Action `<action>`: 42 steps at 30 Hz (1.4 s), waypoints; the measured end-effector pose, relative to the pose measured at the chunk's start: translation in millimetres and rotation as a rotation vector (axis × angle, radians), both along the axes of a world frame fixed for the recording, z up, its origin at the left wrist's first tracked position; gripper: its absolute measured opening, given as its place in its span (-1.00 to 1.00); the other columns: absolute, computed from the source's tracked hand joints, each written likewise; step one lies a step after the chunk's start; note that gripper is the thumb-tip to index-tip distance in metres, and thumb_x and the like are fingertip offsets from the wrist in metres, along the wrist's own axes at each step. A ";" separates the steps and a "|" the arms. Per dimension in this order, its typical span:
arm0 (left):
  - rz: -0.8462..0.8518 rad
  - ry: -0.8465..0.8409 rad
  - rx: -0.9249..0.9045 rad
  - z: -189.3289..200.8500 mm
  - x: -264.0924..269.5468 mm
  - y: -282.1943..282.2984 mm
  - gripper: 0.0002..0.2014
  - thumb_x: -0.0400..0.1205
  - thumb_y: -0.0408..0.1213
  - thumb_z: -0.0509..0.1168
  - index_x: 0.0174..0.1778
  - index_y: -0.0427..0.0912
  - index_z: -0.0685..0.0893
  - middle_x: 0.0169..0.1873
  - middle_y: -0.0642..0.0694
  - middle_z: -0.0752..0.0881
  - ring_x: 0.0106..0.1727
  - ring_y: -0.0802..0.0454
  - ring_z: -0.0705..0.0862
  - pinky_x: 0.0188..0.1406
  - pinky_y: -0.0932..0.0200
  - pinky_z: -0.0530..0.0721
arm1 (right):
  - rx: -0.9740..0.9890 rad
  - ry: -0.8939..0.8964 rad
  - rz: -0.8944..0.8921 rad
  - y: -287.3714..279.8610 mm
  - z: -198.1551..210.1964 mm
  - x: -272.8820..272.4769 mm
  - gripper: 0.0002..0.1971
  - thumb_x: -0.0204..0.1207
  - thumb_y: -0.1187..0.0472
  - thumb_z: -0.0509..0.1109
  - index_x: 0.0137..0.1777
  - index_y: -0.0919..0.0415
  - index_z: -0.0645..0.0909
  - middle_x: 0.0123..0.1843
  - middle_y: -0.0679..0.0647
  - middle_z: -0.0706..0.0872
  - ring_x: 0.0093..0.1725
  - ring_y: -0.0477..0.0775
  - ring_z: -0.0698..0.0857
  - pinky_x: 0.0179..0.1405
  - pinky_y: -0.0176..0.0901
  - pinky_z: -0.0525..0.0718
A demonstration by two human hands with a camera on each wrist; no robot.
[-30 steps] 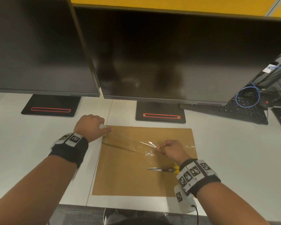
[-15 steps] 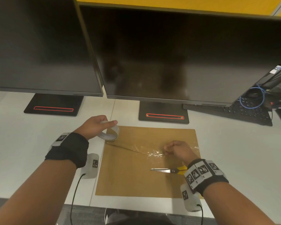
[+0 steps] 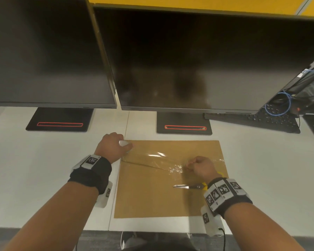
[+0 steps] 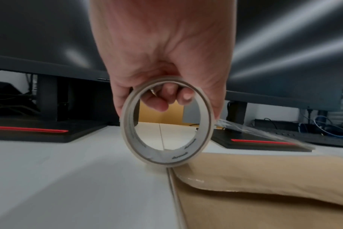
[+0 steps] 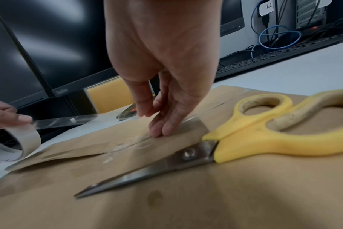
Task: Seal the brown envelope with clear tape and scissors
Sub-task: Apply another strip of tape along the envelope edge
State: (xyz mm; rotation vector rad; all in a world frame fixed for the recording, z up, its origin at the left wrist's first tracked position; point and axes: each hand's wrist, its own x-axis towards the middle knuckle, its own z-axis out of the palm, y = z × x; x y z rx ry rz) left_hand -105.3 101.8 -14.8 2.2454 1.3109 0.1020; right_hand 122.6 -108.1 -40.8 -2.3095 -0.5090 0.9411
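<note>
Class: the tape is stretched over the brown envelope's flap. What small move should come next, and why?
Probably lower the left hand, laying the stretched clear strip along the flap. The near-empty grey tape roll stands at the brown paper envelope's left edge, right-hand fingertips pin the far end, and the yellow-handled scissors lie unused.

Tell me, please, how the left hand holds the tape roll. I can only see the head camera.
Observer: The left hand hooks its fingers through the tape roll, which stands on edge at the envelope corner.
Operator: Is the right hand making a fist?
Observer: No. The right hand has fairly straight fingertips pressing the tape strip onto the flap.
Operator: Is anyone holding the scissors?
Observer: No. The scissors lie on the envelope, and their yellow loops are empty.
</note>
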 end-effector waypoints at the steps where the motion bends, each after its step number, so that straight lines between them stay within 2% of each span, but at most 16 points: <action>1: -0.015 0.065 0.022 -0.7 -1.0 1.7 -0.61 0.55 0.16 0.32 -0.14 -0.16 0.64 -0.05 -0.15 0.64 0.03 -0.12 0.59 0.01 0.01 0.58 | -0.014 -0.047 0.014 0.6 0.1 -1.7 -0.76 0.47 0.26 0.40 -0.43 0.14 0.57 -0.41 -0.07 0.65 -0.29 -0.01 0.61 -0.41 -0.31 0.47; 2: -0.031 0.134 0.041 -0.6 -2.4 3.4 -0.57 0.55 0.18 0.29 -0.04 -0.16 0.65 0.02 -0.14 0.65 0.09 -0.12 0.58 0.07 -0.01 0.59 | -0.025 -0.074 0.024 0.9 -0.3 -3.8 -0.76 0.47 0.25 0.39 -0.43 0.12 0.57 -0.40 -0.08 0.64 -0.28 0.00 0.61 -0.42 -0.30 0.47; 5: -0.089 0.316 0.124 4.1 -2.9 3.3 -0.58 0.57 0.20 0.21 0.01 -0.10 0.63 0.08 -0.11 0.65 0.15 -0.11 0.57 0.07 0.02 0.57 | -0.061 -0.083 0.048 1.3 -1.4 -11.7 -0.85 0.48 0.26 0.37 -0.32 0.19 0.64 -0.33 -0.02 0.67 -0.27 -0.03 0.61 -0.40 -0.27 0.50; 8: -0.197 0.466 0.259 7.2 -2.2 1.2 -0.57 0.61 0.18 0.11 0.13 -0.08 0.62 0.09 -0.07 0.62 0.15 -0.07 0.55 0.07 0.02 0.51 | -0.043 -0.113 0.066 0.1 -2.9 -19.2 -0.88 0.44 0.30 0.36 -0.30 0.25 0.69 -0.32 0.07 0.69 -0.18 0.11 0.66 -0.25 -0.21 0.60; 10: -0.246 0.509 0.326 5.3 -2.5 0.1 -0.58 0.63 0.16 0.08 0.15 -0.06 0.62 0.08 -0.05 0.62 0.14 -0.05 0.55 0.09 0.02 0.48 | -0.084 -0.145 0.088 -1.0 -1.2 -23.7 -0.85 0.45 0.25 0.36 -0.33 0.17 0.68 -0.38 -0.01 0.63 -0.22 0.07 0.62 -0.36 -0.31 0.51; 12: -0.281 0.520 0.373 2.1 -3.9 -0.9 -0.59 0.64 0.13 0.06 0.15 -0.05 0.64 0.07 -0.03 0.63 0.14 -0.05 0.56 0.15 0.00 0.45 | -0.126 -0.184 0.098 -1.5 0.0 -28.6 -0.83 0.43 0.19 0.36 -0.36 0.17 0.68 -0.40 -0.03 0.62 -0.24 0.05 0.62 -0.37 -0.29 0.50; 15: -0.325 0.517 0.436 -3.4 -6.2 -4.1 -0.59 0.65 0.10 0.05 0.14 -0.05 0.66 0.05 -0.02 0.66 0.12 -0.05 0.59 0.23 -0.04 0.37 | -0.119 -0.210 0.074 -1.4 -1.1 -32.9 -0.85 0.39 0.18 0.41 -0.27 0.22 0.75 -0.24 0.06 0.74 -0.12 0.11 0.69 -0.06 -0.13 0.67; 17: -0.352 0.530 0.471 -5.6 -7.5 -5.7 -0.60 0.66 0.08 0.02 0.13 -0.05 0.65 0.04 -0.01 0.66 0.10 -0.06 0.59 0.23 -0.04 0.35 | -0.128 -0.220 0.070 -1.6 -1.6 -34.6 -0.86 0.41 0.18 0.41 -0.19 0.22 0.76 -0.17 0.04 0.71 -0.08 0.07 0.66 0.02 -0.16 0.63; 19: -0.368 0.540 0.491 -6.1 -8.2 -6.7 -0.60 0.67 0.07 0.00 0.11 -0.05 0.65 0.04 -0.01 0.66 0.08 -0.05 0.59 0.20 -0.02 0.35 | -0.147 -0.248 0.085 -0.6 -1.1 -36.1 -0.84 0.44 0.18 0.39 -0.13 0.23 0.77 -0.15 0.06 0.70 -0.05 0.08 0.65 0.02 -0.19 0.59; 22: -0.390 0.539 0.511 -6.8 -9.5 -7.8 -0.61 0.69 0.04 -0.02 0.10 -0.06 0.64 0.03 -0.01 0.65 0.07 -0.05 0.58 0.19 -0.01 0.34 | -0.153 -0.273 0.081 0.5 -2.1 -38.9 -0.82 0.45 0.19 0.38 -0.15 0.26 0.77 -0.07 0.14 0.79 0.02 0.16 0.72 -0.02 -0.19 0.60; 27: -0.422 0.496 0.521 -9.3 -13.1 -9.2 -0.65 0.69 -0.01 0.01 0.04 -0.10 0.66 0.01 -0.03 0.66 0.02 -0.06 0.57 0.14 -0.01 0.34 | -0.169 -0.299 0.083 2.3 -2.5 -41.2 -0.79 0.43 0.16 0.40 -0.13 0.29 0.78 -0.03 0.18 0.80 0.02 0.19 0.73 -0.06 -0.20 0.59; 33: -0.434 0.428 0.543 -15.9 -19.6 -10.7 -0.75 0.60 -0.10 0.24 -0.18 -0.17 0.74 -0.20 -0.10 0.72 -0.17 -0.12 0.60 0.01 -0.06 0.42 | -0.198 -0.325 0.103 5.5 -0.8 -44.8 -0.78 0.45 0.17 0.37 -0.17 0.32 0.77 -0.08 0.20 0.78 -0.02 0.20 0.72 -0.19 -0.27 0.46; 36: -0.450 0.445 0.559 -16.4 -19.7 -11.5 -0.74 0.64 -0.12 0.16 -0.11 -0.15 0.72 -0.11 -0.09 0.71 -0.07 -0.11 0.59 0.08 -0.05 0.37 | -0.218 -0.317 0.113 7.1 0.1 -44.6 -0.78 0.45 0.19 0.36 -0.22 0.33 0.76 -0.20 0.21 0.75 -0.14 0.18 0.68 -0.23 -0.25 0.45; 39: -0.481 0.485 0.580 -18.8 -18.7 -11.4 -0.75 0.67 -0.15 0.11 -0.01 -0.12 0.68 -0.01 -0.06 0.68 0.03 -0.09 0.57 0.17 -0.03 0.34 | -0.231 -0.313 0.128 7.8 0.7 -43.9 -0.76 0.46 0.18 0.35 -0.13 0.33 0.78 -0.10 0.21 0.80 -0.06 0.19 0.73 -0.16 -0.20 0.57; 42: -0.510 0.551 0.569 -20.1 -17.3 -12.6 -0.82 0.63 -0.19 0.19 -0.02 -0.11 0.69 -0.02 -0.06 0.69 0.03 -0.10 0.59 0.18 -0.06 0.41 | -0.243 -0.307 0.140 7.6 -0.1 -43.3 -0.76 0.46 0.17 0.34 -0.08 0.30 0.79 -0.04 0.22 0.81 -0.02 0.19 0.74 -0.09 -0.18 0.62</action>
